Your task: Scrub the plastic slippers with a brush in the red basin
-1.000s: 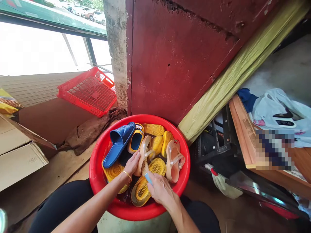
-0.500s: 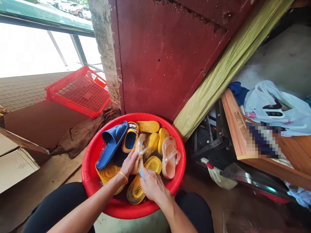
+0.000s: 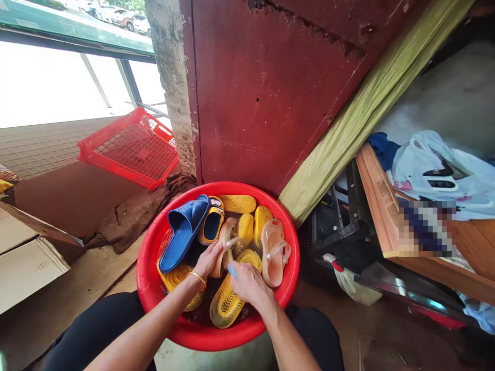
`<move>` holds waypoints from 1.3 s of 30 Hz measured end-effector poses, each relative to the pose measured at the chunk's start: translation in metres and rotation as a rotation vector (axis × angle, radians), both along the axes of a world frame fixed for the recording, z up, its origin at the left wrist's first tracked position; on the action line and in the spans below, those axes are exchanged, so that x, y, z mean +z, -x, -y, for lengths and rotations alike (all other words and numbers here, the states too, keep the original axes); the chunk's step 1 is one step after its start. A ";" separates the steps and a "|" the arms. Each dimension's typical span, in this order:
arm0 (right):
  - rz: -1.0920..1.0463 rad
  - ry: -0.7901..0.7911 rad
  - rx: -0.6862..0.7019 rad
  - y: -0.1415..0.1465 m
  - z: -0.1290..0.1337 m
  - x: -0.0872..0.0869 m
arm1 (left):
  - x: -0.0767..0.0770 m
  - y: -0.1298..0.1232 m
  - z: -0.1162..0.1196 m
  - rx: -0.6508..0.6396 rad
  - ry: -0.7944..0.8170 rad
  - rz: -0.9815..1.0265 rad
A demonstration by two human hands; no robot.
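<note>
A red basin [image 3: 141, 273] holds water and several slippers and clogs. My left hand [image 3: 209, 262] is closed on the side of a clear beige clog [image 3: 229, 230], which tilts among the others. My right hand [image 3: 249, 283] grips a light-blue brush [image 3: 232, 270], mostly hidden by the fingers, at the clog's near end. Below the hands lies a yellow-soled slipper [image 3: 226, 304], sole up. A blue slipper [image 3: 183, 234] leans at the left beside a yellow clog with a blue inside [image 3: 212, 225]. The matching beige clog [image 3: 273, 263] rests at the right.
Behind the basin rises a dark red door panel [image 3: 255, 103]. A red plastic crate [image 3: 131, 149] stands at the left above a brown cloth [image 3: 124, 221] and cardboard boxes [image 3: 33, 263]. At the right is a wooden table [image 3: 375, 201] with a white plastic bag [image 3: 436, 159].
My right hand has shifted slightly with the brush, away from the clog's inside toward its near end. My left hand keeps its hold. The whole view has moved a little.
</note>
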State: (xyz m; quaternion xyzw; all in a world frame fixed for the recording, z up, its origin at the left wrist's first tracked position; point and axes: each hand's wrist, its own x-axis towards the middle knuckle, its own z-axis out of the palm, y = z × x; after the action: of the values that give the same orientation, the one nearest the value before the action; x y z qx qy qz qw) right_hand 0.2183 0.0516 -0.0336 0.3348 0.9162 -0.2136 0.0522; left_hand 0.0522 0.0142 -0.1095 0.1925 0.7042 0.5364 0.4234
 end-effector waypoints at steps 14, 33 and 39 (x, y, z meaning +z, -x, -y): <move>-0.200 0.678 -0.144 -0.131 -0.020 0.072 | -0.003 -0.006 -0.006 -0.103 0.012 -0.207; -0.144 -0.351 -0.068 -0.021 -0.025 -0.016 | 0.002 0.001 0.017 -0.341 -0.184 -0.348; -0.089 -0.359 -0.209 -0.021 -0.028 -0.008 | 0.022 -0.002 0.027 -0.328 -0.134 -0.374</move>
State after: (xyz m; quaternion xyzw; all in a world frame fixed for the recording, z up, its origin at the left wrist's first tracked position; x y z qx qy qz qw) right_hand 0.2388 0.0795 -0.0413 0.4225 0.9012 -0.0657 -0.0711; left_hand 0.0539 -0.0128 -0.0879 0.4276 0.6927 0.4611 0.3532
